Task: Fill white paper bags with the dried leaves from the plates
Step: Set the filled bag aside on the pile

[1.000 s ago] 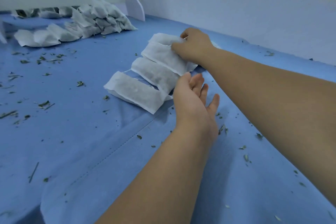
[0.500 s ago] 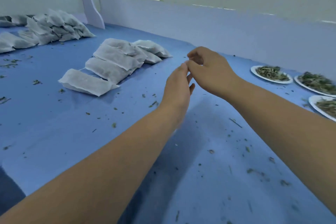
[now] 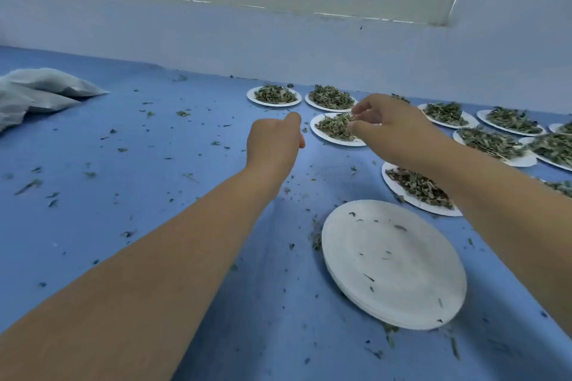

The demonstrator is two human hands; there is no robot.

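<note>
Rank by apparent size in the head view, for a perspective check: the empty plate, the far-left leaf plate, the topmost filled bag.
1. empty plate: largest, though nearest the camera.
2. topmost filled bag.
3. far-left leaf plate: smallest, but farthest, so true size is unsure.

A herb-packing workshop was suggested, a blue-clothed bench backed by white boards, paper plates portioned with dried leaves, filled white bags piled aside.
</note>
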